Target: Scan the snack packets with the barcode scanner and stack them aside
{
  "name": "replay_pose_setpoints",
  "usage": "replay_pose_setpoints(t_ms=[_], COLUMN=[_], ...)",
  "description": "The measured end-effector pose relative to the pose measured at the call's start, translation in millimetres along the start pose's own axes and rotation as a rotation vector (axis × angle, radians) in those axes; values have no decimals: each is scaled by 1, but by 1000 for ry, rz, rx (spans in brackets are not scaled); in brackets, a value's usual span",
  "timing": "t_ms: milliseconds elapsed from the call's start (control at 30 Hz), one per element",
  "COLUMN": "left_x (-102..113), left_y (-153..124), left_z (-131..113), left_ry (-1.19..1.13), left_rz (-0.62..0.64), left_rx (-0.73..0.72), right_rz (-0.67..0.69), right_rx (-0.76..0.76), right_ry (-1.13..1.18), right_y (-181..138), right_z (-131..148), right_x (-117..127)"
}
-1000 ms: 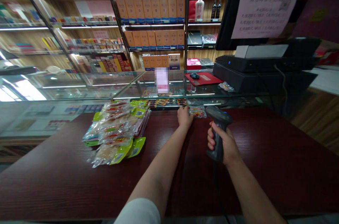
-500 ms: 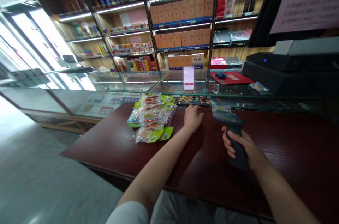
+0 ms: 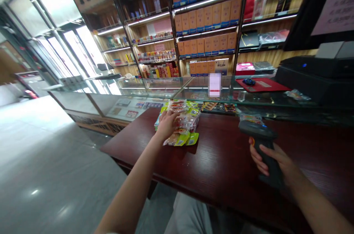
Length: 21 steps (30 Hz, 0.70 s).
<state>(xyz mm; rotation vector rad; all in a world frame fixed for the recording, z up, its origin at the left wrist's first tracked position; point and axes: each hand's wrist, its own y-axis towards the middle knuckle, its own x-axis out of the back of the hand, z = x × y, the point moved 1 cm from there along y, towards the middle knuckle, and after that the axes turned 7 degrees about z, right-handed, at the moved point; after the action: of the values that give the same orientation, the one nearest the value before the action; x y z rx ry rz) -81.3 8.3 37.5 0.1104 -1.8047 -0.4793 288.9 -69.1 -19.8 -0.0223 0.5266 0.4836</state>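
Observation:
My right hand [image 3: 272, 160] is wrapped round the grip of a dark barcode scanner [image 3: 261, 142], held above the dark red wooden counter [image 3: 226, 167]. Just beyond the scanner's head lies one small snack packet [image 3: 250, 118]. My left hand [image 3: 167, 123] reaches left and rests on a pile of snack packets [image 3: 182, 121] with yellow-green and clear wrappers; its fingers curl over the top packets, and I cannot tell whether it grips one.
A glass display case [image 3: 166, 90] runs behind the counter, bearing a red mouse mat with a mouse [image 3: 260, 84] and a black till unit [image 3: 315, 75]. Shelves of orange boxes [image 3: 207, 31] fill the back wall. Grey floor [image 3: 41, 160] opens to the left.
My left hand left the single packet near the scanner and moved left onto the pile. The view swung left. The right hand kept hold of the scanner.

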Motion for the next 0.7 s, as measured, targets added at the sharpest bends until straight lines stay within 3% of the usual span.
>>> replay_pose_setpoints(t_ms=[133,400,500,700], left_x=[-5,-8,-5,7], left_y=[-4,4,10,15], left_z=[11,8,6,-32], left_ry=[31,97,69,25], left_rz=[41,10,52,-31], left_rx=[-31,-22,-13,-63], right_rz=[-12,1,24,50], right_rx=[8,33,30,50], right_ry=[-6,13,26,40], right_y=[0,2,3,4], right_z=[0,1,2,3], right_x=[1,4,2,1])
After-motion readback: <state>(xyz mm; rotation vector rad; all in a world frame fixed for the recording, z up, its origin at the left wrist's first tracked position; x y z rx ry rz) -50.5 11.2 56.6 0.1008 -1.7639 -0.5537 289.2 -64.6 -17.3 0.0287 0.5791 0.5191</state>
